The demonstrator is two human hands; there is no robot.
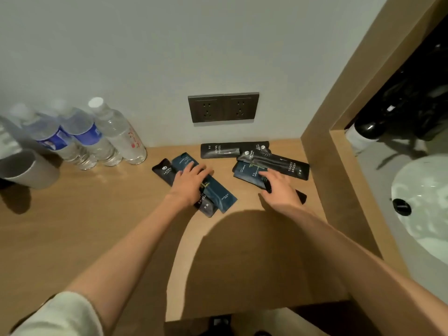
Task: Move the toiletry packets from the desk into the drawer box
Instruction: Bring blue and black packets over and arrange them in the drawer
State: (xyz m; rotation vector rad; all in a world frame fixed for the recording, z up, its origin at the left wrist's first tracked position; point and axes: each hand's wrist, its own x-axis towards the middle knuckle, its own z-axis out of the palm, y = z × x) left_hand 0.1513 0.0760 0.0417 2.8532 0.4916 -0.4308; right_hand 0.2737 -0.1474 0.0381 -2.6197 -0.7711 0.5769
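Nothing appears to be in the drawer box yet, and the box itself is not in view, so the task looks barely started. All the packets visible lie on the counter [97,226] near the back wall, below the socket plate [223,107].

They sit in two loose groups. On the left, a blue packet [218,192] lies slantwise over a black packet [163,170]. The left hand [190,181] rests flat on top of this pair, fingers spread and lightly curved, pressing down rather than pinching; it has not closed round anything. On the right, another blue packet [247,174] lies partly under a black toothbrush packet [278,162], with a further black packet [219,150] behind them against the wall. The right hand [278,187] lies over the near edge of this group, fingers extended. Something dark shows under its fingers, perhaps a packet edge, but whether it is gripped I cannot tell.

What is left, as I judge it: gather both groups, lift them, and carry them to the box, wherever it stands. The water bottles [97,134] at the left are well apart from the packets and play no part.
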